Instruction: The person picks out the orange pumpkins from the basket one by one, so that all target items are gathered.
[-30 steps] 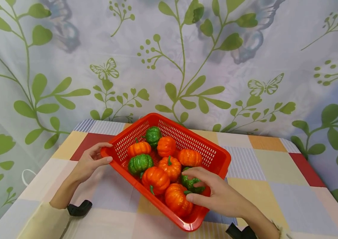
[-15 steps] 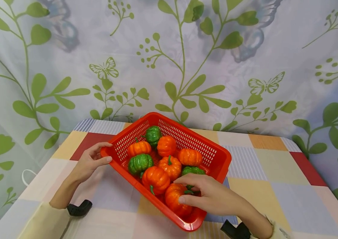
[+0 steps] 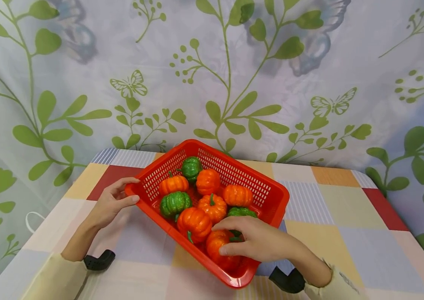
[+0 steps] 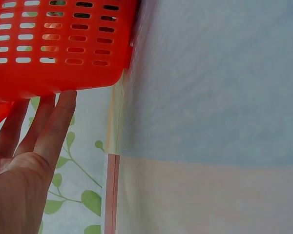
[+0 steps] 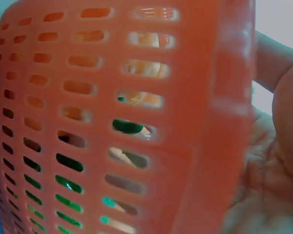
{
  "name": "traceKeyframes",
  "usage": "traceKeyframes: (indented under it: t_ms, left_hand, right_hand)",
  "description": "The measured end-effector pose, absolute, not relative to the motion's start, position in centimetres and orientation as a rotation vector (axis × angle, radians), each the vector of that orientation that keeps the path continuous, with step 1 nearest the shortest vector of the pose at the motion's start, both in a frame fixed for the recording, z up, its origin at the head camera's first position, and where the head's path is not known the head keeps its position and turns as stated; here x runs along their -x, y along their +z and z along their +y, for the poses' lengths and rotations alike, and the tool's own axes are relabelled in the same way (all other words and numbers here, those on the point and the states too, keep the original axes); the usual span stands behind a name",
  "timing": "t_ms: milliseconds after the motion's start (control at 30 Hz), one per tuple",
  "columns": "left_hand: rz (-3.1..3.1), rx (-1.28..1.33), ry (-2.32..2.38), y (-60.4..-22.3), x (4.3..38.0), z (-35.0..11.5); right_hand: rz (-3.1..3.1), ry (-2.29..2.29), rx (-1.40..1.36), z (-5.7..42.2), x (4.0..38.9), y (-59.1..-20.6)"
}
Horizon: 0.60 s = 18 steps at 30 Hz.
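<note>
A red plastic basket with slotted walls stands on the table, turned at an angle. Several small orange and green pumpkins lie in it, among them a green pumpkin and an orange pumpkin. My left hand holds the basket's left corner at the rim. In the left wrist view its fingers reach up beneath that rim. At the near right end my right hand grips an orange pumpkin, thumb in front and fingers on the far side. The hand partly covers another green pumpkin.
A patchwork tablecloth covers the table. A leaf-patterned curtain hangs right behind it. One white cable loop shows past the left table edge. The basket wall fills most of the right wrist view.
My right hand has moved left from above the green pumpkin onto the near orange pumpkin. My left hand stays at the basket's corner, and the basket keeps its place.
</note>
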<state>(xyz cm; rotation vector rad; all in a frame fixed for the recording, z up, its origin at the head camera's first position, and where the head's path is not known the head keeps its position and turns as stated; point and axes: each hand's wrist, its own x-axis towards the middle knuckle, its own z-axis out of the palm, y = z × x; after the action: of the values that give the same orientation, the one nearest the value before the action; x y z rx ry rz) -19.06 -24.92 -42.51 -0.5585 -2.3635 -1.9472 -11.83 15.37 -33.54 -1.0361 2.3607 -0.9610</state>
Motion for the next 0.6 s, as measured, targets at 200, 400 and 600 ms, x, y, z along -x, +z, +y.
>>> traceKeyframes:
  t_ms: [200, 400, 600]
  left_hand:
    - [-2.379, 0.545, -1.938, -42.4, 19.0, -25.0]
    - [-2.377, 0.536, -1.944, -42.4, 19.1, -24.9]
    - [-2.346, 0.568, -1.977, -42.2, 18.9, -24.9]
  right_hand:
    - [2.361, -0.871, 1.015, 14.8, 12.5, -33.6]
    - [2.381, -0.781, 1.006, 14.6, 13.0, -33.7]
    - [2.389, -0.722, 1.039, 14.4, 13.2, -33.8]
